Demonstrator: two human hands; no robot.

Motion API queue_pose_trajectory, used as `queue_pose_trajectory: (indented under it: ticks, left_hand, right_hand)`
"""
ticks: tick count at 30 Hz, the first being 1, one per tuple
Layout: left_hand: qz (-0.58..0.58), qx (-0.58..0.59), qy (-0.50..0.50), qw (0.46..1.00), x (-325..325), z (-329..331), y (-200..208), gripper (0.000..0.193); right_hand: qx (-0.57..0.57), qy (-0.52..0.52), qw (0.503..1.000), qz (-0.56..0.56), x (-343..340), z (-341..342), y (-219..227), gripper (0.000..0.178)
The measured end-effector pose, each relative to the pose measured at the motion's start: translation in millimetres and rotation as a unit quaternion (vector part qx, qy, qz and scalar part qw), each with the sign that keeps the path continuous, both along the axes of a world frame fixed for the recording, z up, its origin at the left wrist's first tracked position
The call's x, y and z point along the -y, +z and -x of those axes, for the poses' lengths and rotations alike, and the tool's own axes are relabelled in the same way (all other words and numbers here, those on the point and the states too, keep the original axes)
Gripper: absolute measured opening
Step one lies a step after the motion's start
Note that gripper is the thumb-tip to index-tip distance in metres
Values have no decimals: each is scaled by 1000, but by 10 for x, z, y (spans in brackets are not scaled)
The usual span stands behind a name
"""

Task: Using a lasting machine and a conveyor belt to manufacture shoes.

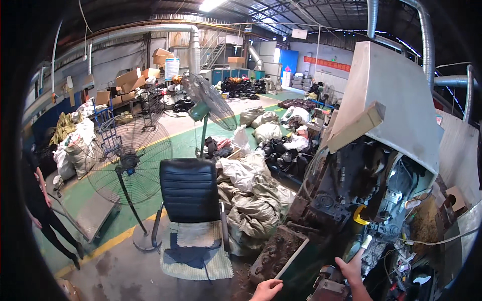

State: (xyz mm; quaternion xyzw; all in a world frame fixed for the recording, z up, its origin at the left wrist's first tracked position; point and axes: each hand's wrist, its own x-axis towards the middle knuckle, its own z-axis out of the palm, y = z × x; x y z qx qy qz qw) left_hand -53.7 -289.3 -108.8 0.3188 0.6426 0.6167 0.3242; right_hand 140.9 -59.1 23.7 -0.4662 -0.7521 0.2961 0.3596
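My left hand (pixel 267 291) is at the lower edge with its fingers curled closed, beside the near end of a pale straight strip (pixel 293 258) on the machine's side. Whether anything is inside those fingers is hidden. To its right, my right hand (pixel 351 270) reaches to the front of a big, grimy machine (pixel 331 201). Its fingers close around something long and grey-green (pixel 357 243), too small to name. A pale covering shows at one fingertip. Just above sits a curved yellow part (pixel 360 214) of the machine. A pale hood (pixel 386 85) covers the machine's top.
A black office chair (pixel 189 193) stands left of the machine, with stuffed sacks (pixel 253 200) behind it. Two fans, one with a large round cage (pixel 129 161), stand farther left. A person (pixel 42 205) is beside a flat trolley (pixel 95 220). Cables and scraps lie at right.
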Motion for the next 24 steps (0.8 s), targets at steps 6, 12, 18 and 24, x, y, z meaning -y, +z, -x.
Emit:
queue_pose_trajectory:
  ticks: [6,12,18,24]
  left_hand:
    - [37,0,-97,995,-312,-50,233,35]
    - [-28,7,-148,989,-614,-126,886,34]
    - [-152,142,-90,974,-963,83,986,58]
    - [-178,347,-97,916,-660,493,1289,79]
  right_hand:
    - [-41,26,999,5,-40,-27,-40,109]
    - [-146,14,988,53,46,-46,150,96]
    - [-286,154,907,268,934,-471,1075,102]
    - [-23,290,934,207,1233,-115,1018,89]
